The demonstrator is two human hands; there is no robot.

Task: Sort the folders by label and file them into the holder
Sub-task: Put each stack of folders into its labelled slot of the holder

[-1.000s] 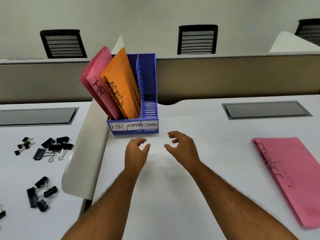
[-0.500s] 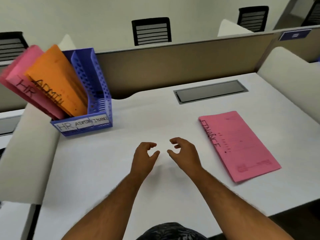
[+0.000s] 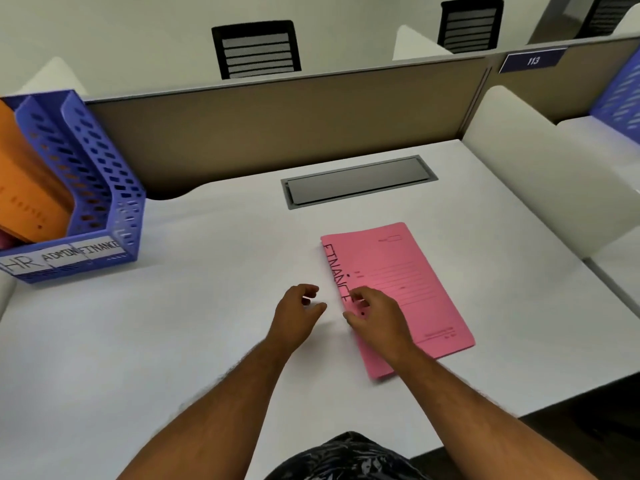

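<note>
one view only, worn on my head. it looks forward and steeply down over my white desk (image 3: 173,341), wide-angle, so straight edges bow toward the frame borders. near range: my forearms enter from the bottom edge, my left hand (image 3: 298,315) and right hand (image 3: 375,317) near centre frame. far limit: tan partition (image 3: 277,133) and black chair backs (image 3: 256,50) along the top. left edge crops the blue file holder (image 3: 104,188). no second view, so no shared ground.

Open-plan office, white desk (image 3: 173,341) with partition (image 3: 277,133), cable hatch (image 3: 358,181), mesh chairs (image 3: 256,50) behind
</note>
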